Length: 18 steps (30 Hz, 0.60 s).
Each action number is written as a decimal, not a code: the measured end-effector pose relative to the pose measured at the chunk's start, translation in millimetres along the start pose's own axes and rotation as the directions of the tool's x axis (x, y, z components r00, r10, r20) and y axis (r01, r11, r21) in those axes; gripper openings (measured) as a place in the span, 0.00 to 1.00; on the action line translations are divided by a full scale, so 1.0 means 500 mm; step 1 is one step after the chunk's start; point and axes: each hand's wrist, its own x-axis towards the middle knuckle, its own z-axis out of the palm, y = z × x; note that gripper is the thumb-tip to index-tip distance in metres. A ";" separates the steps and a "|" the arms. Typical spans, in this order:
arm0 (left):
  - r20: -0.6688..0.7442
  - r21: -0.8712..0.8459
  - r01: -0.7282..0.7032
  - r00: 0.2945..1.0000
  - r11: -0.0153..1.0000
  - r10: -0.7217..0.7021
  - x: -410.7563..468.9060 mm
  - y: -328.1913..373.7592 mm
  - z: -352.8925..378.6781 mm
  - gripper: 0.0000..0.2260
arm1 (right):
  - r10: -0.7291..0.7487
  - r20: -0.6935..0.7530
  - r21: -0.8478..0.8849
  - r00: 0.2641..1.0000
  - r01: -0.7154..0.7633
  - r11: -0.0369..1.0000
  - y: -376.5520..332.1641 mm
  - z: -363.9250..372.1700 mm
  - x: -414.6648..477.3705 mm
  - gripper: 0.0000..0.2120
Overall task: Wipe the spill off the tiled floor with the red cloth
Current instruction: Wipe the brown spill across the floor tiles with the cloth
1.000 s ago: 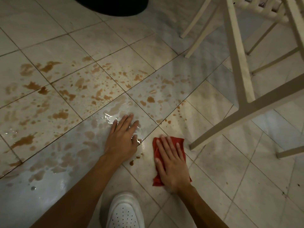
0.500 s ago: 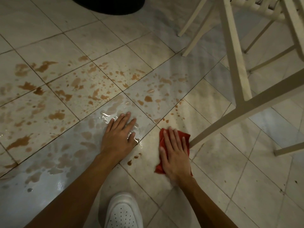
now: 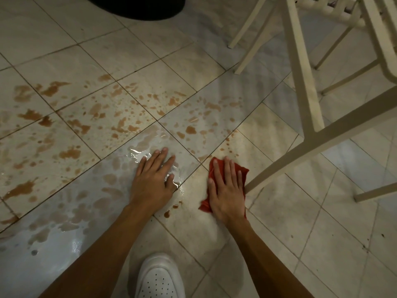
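Cloth (image 3: 228, 176) lies soft and limp under your right hand (image 3: 227, 195), fingers spread flat on it, beside the chair leg (image 3: 300, 153). Press with your palm; it bunches easily. Your left hand (image 3: 153, 179) rests open on wet, slippery floor (image 3: 300, 244), spill (image 3: 96, 117) beyond.

White chair (image 3: 305, 87) with slanted legs at the right, black mat (image 3: 137, 7) at the top edge, white shoe (image 3: 160, 276) at the bottom
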 end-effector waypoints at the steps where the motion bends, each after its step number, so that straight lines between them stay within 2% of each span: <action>1: 0.002 -0.003 0.005 1.000 1.000 -0.005 0.000 0.002 -0.001 0.27 | 0.013 0.010 0.009 1.000 -0.013 1.000 -0.014 -0.003 0.014 0.31; 3: 0.010 -0.005 0.011 1.000 1.000 -0.011 -0.002 0.004 -0.002 0.27 | -0.044 0.031 0.002 0.999 0.044 0.999 -0.026 -0.004 0.019 0.31; 6: 0.022 0.005 0.000 1.000 1.000 0.000 -0.001 0.002 -0.008 0.27 | -0.237 0.056 0.015 0.970 0.237 0.971 -0.001 0.000 -0.022 0.32; 7: 0.030 0.008 -0.005 1.000 1.000 0.005 0.000 0.001 -0.010 0.27 | -0.259 0.060 0.020 0.964 0.258 0.966 0.014 0.000 -0.037 0.32; 10: 0.038 -0.008 -0.015 0.999 1.000 0.016 0.000 -0.003 -0.013 0.27 | -0.137 0.041 -0.001 0.990 0.137 0.991 0.032 -0.001 -0.038 0.32; 12: 0.026 -0.013 -0.010 1.000 1.000 0.011 -0.001 -0.001 -0.012 0.27 | -0.019 0.016 0.006 1.000 0.019 1.000 0.007 -0.003 -0.002 0.32; 14: 0.023 -0.005 0.000 1.000 1.000 0.000 -0.001 0.003 -0.011 0.27 | 0.038 0.014 0.021 0.999 -0.039 0.999 -0.026 -0.006 0.036 0.31; 16: 0.028 0.000 0.006 1.000 1.000 -0.006 -0.002 0.005 -0.009 0.27 | -0.030 0.024 0.013 0.999 0.030 0.999 -0.040 -0.003 0.043 0.31; 18: 0.028 0.006 0.003 1.000 1.000 -0.003 -0.003 0.005 -0.009 0.27 | -0.185 0.043 0.012 0.982 0.184 0.983 -0.027 0.001 0.015 0.31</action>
